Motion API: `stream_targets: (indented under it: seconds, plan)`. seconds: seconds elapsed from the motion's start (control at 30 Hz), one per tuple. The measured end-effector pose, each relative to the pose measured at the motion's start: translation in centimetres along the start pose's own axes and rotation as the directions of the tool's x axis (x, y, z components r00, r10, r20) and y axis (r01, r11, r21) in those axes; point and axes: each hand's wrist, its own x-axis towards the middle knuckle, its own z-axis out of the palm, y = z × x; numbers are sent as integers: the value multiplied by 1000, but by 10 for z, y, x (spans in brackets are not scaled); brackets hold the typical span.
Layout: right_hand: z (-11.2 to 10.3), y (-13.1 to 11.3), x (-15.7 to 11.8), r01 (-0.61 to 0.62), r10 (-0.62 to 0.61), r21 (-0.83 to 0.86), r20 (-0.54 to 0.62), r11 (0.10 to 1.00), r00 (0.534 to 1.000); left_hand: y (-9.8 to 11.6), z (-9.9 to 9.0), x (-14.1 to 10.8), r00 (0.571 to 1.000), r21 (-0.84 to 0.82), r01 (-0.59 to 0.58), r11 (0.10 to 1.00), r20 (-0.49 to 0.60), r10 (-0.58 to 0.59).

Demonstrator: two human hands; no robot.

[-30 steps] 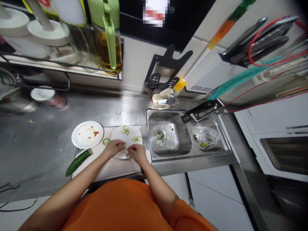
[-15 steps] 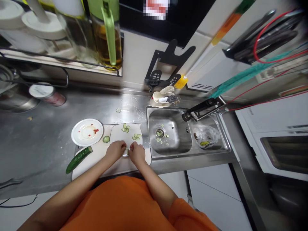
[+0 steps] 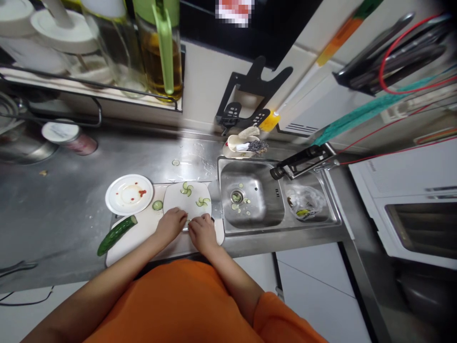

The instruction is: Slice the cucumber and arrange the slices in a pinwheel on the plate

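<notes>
working at the near part of a square white plate point(image 3: 171, 196), both hands are bent inward, almost touching. the left hand point(image 3: 172, 223) has its fingers curled toward the thumb; the right hand point(image 3: 203, 233) is similarly bent. a small cucumber piece point(image 3: 188, 222) shows between the fingertips; which hand grips it, if either, cannot be told. the plate rests on a cutting board point(image 3: 143, 233). left of the plate lie a cut cucumber point(image 3: 117, 235), across the board's edge, and one round slice point(image 3: 157, 205).

progress, as judged: two fans of curved slices are laid out, a right fan point(image 3: 203, 202) and a far fan point(image 3: 186, 189). the near section appears unfinished, being partly hidden by the hands.

farther out: a round plate point(image 3: 111, 195) with red residue, a sink point(image 3: 262, 213) with slices around its drain, and a loose slice point(image 3: 175, 162) on the steel counter point(image 3: 157, 152).
</notes>
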Motion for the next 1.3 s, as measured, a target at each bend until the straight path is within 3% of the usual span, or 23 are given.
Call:
stream_targets:
  seconds: [0.63, 0.77, 0.9, 0.97, 1.07, 1.17, 1.3]
  plan:
    - [-1, -2, -10, 48, -44, -104, 44, 993, 998, 1, 6, -2, 1000, 27, 14, 1000, -11, -14]
    - [-2, -1, -9, 39, -36, -93, 30, 995, 999, 1, 1, -2, 999, -15, 29, 999, -16, -30]
    - [-3, 1, -10, 18, -17, -78, 9, 997, 1000, -8, -12, -8, 995, -36, 42, 998, -94, -45]
    - [-4, 1, -10, 10, -10, -68, 0, 998, 1000, -16, -21, -14, 978, -18, 104, 994, -181, -106]
    - [-5, 1, -10, -3, 2, -60, -13, 998, 1000, -30, -34, -22, 917, 51, 288, 956, -301, -260]
    - [-7, -1, -9, -5, 4, -55, -17, 998, 1000, -39, -43, -24, 886, 154, 412, 898, -296, -356]
    - [-7, -2, -8, 6, -7, -56, -14, 998, 1000, -42, -43, -18, 895, 254, 427, 868, -258, -365]
